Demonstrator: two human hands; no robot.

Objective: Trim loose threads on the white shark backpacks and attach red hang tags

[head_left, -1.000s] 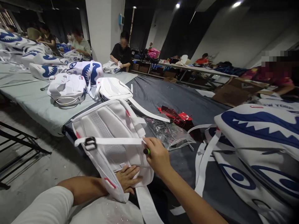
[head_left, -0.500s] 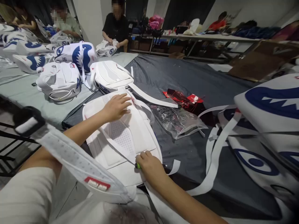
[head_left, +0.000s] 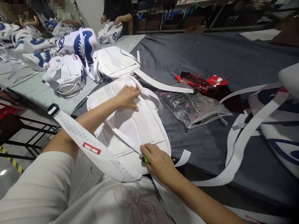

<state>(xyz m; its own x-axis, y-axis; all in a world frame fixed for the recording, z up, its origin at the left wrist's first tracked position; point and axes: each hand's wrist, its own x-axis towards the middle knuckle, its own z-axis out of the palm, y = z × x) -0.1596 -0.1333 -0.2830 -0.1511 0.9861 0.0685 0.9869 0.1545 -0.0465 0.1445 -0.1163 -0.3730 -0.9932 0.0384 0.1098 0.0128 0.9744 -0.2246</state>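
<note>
A white backpack (head_left: 151,124) lies on the dark cloth before me, its padded back panel facing up. My left hand (head_left: 128,97) rests palm down on its upper part, fingertips by a small red tag, thumb apart from the fingers. Low on the same bag, my right hand (head_left: 157,160) is closed around a small tool with a green and black end (head_left: 144,159); the rest of the tool is hidden in the fist. A white shoulder strap (head_left: 81,140) with a red label and black buckle hangs off the near left side, over my left forearm.
Another white backpack (head_left: 116,62) touches the far end. More white-and-blue bags (head_left: 67,74) stand on the pale cloth at left. To the right are a clear plastic bag (head_left: 196,109), red tags (head_left: 217,80) and more bags (head_left: 285,146). A co-worker's hands (head_left: 116,20) handle a bag beyond.
My left hand has drawn its spread fingers in and shifted toward the red tag. The right hand keeps its place and hold. The view has tipped downward, and the near strap hangs lower.
</note>
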